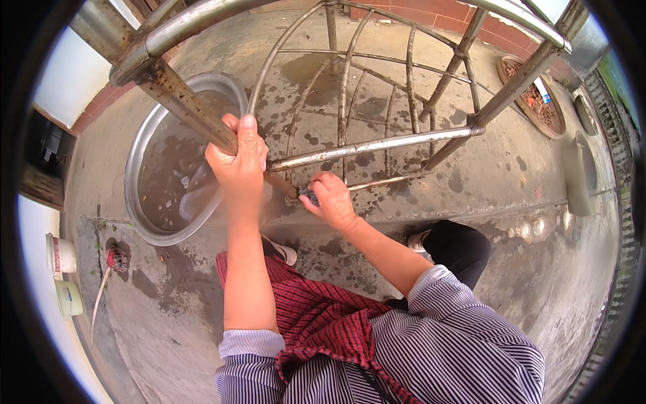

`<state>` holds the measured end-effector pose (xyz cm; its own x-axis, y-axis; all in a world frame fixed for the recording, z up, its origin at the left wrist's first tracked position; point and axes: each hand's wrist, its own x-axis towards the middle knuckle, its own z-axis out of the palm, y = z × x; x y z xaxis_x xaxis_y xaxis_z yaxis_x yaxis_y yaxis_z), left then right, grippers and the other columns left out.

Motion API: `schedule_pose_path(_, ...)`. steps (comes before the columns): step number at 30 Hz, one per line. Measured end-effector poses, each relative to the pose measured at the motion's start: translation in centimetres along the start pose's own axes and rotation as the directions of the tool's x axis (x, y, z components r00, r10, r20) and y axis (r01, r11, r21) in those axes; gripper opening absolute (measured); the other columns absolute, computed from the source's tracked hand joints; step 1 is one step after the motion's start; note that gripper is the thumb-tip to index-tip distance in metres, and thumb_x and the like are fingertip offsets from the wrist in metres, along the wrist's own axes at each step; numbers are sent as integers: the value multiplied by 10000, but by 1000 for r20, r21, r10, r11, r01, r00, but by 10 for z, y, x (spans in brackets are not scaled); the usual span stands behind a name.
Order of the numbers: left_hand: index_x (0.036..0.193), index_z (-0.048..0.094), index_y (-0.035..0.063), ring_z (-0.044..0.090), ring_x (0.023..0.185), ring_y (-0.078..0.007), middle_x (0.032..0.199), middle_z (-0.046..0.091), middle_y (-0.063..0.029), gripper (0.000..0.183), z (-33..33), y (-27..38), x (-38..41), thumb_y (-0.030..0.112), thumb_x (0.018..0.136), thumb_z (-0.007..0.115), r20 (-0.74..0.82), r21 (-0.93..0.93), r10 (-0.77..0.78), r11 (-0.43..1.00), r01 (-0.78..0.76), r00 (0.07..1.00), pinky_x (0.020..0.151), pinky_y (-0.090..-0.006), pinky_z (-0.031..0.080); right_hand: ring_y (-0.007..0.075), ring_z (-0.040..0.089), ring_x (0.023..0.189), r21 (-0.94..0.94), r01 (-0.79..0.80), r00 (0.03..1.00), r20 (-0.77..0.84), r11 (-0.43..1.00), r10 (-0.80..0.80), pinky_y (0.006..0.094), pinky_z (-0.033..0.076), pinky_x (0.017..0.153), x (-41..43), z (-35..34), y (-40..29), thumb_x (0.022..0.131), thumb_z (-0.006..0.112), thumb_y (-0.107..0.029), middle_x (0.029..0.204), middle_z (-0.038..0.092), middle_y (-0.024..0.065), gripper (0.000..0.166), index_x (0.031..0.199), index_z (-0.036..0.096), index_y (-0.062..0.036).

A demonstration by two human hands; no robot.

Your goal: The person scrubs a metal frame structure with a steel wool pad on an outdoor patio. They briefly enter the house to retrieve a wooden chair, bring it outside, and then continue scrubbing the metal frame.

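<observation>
A rusty metal tube rack (371, 150) with bent rods across its lower part stands before me on wet concrete. My left hand (237, 154) is wrapped around one of its upright posts (189, 108), thumb upward. Lower down, my right hand (330, 199) grips a dark grey scouring pad (308, 196). The pad is at the foot of the same post, close to the lower rail; my fingers hide part of it. Left of the rack sits a wide metal basin (132, 187) holding murky brown water with some suds.
A mop (116, 258) lies on the floor at left, near two buckets (68, 298) by the wall. At far right, a round shallow tray (547, 132) holds reddish-brown pieces. A low step edge (383, 223) crosses the concrete near my feet.
</observation>
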<state>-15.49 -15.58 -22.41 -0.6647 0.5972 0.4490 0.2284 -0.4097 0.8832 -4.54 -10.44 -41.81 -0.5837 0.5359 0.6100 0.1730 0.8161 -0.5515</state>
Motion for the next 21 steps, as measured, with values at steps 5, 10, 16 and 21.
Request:
schedule_pose_path(5,654,364,95,306,384,-64,480,329,27,296,-9,0,0,146,924,474,10,33,-5,999,4,1000,413,-231,307,270,501,901,-112,203,976,99,973,-192,367,451,796,-6,-46,36,617,704,-117,894,509,93,243,744,508,-51)
schedule_pose_path(10,641,365,92,315,404,-43,497,347,37,304,-1,-3,1,111,899,523,-3,-64,3,998,-3,1000,387,-214,285,287,488,902,-385,74,996,75,920,-49,373,446,787,-24,-149,102,602,667,-23,883,495,97,235,754,488,-41)
schedule_pose_path(16,624,357,91,318,413,-27,508,352,43,321,5,1,2,87,885,545,-23,-101,-15,995,12,1000,366,-209,269,264,514,839,-129,135,990,55,982,-129,359,463,722,10,6,8,597,671,-57,811,513,78,207,709,496,-61)
schedule_pose_path(21,625,363,91,324,398,-30,494,349,42,314,-8,-1,4,86,887,537,-8,-32,17,999,-17,1000,361,-209,279,257,513,844,-119,249,968,62,961,-243,352,454,732,0,-32,38,549,650,-43,836,524,75,228,715,494,-64)
